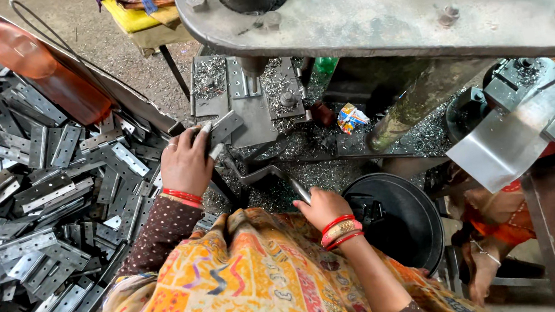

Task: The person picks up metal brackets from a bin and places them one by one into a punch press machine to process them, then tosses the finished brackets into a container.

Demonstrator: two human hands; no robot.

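— Left hand [186, 162]: what are you pinching?
— Your fingers hold a hinge plate [225, 127], its long axis toward two o'clock, just short of the punch [252, 68].
— Right hand [322, 207]?
— Closed around a lever handle [299, 190], farther away.

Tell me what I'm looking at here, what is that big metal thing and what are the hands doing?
This picture comes from a camera worn on a person's head, looking down at their own two hands. The big grey thing is a metal press machine in a workshop, with a punch rod that points down over a small work plate. The left hand holds a flat metal hinge piece at the plate, under the rod. The right hand grips a thin metal handle. On the left lies a big heap of the same hinge pieces, with an orange plastic bottle beside it. Tiny metal shavings are scattered around the machine. A black round pan sits near the right hand.
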